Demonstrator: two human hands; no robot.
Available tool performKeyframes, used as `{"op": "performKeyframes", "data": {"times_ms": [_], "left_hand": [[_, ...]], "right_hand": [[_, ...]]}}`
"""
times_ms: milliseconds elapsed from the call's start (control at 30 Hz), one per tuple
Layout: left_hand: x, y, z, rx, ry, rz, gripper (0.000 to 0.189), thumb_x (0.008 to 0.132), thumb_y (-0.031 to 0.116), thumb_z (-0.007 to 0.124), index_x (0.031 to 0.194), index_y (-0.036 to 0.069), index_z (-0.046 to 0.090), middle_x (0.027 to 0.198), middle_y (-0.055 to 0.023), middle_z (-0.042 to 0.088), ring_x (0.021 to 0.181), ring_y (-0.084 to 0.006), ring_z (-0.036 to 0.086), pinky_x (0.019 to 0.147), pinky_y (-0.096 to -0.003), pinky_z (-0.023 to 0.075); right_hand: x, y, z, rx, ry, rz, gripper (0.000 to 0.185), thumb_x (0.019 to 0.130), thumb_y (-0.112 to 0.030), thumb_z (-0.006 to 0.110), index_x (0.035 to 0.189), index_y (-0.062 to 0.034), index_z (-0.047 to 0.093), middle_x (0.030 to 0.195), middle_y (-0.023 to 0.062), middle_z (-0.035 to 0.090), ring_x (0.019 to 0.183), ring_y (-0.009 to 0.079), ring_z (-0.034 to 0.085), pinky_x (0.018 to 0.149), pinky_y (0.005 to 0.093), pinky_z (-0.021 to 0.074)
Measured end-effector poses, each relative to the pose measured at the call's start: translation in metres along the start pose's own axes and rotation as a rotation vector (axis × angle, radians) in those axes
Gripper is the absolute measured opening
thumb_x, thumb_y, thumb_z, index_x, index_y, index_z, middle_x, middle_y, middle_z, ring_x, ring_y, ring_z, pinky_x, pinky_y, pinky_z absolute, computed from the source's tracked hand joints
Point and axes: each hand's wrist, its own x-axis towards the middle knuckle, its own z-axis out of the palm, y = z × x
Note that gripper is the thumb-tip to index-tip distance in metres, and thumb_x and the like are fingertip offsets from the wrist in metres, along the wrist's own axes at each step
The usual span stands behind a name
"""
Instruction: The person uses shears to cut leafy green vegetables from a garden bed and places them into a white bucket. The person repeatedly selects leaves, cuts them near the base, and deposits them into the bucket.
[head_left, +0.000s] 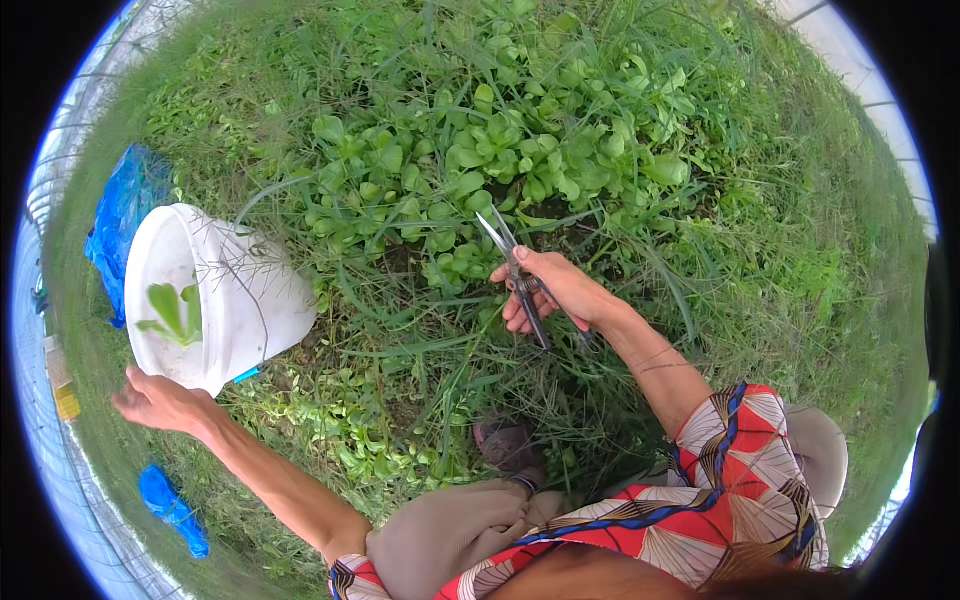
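Note:
My right hand (559, 289) holds spring-loaded garden snips (529, 292), their narrow blades slightly apart and directed up and left toward broad-leaved green plants (487, 150). My left hand (165, 401) is at the lower edge of the mouth of a white plastic bucket (259, 292). Its fingers are spread and nothing shows in them; whether it touches the rim cannot be told. The bucket lies tilted, its mouth facing left. Inside it is a cut leafy green plant (176, 311).
Grass and weeds (787, 247) grow thickly among the leafy plants. Blue plastic sheeting (127, 217) lies behind the bucket, and another blue plastic piece (174, 510) lies at lower left. My shoe (510, 442) stands in the grass. Translucent greenhouse walls (840, 45) curve along the sides.

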Motion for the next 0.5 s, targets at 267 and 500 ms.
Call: {"op": "performKeyframes", "data": {"times_ms": [267,500], "left_hand": [[-0.197,0.044,0.047,-0.345,-1.32,0.672,0.012,0.09,-0.001,0.062,0.099,0.003,0.068,0.093,-0.0117,0.072,0.084,-0.0261,0.071,0.076,-0.0341,0.0579],[-0.267,-0.028,0.09,0.252,-1.554,0.851,0.032,0.089,0.003,0.062,0.121,0.001,0.061,0.125,-0.0177,0.059,0.112,-0.0372,0.058,0.092,-0.0463,0.051]], "right_hand": [[0.001,0.018,-0.016,-0.018,0.023,0.117,0.086,0.101,-0.07,0.024,0.123,0.0062,0.057,0.072,0.0136,0.067,0.063,0.0217,0.071,0.056,0.0324,0.0602],[-0.001,0.028,-0.022,0.015,0.064,0.139,0.085,0.101,-0.07,0.025,0.116,0.006,0.061,0.066,0.0103,0.064,0.052,0.018,0.066,0.049,0.0302,0.0571]]}}
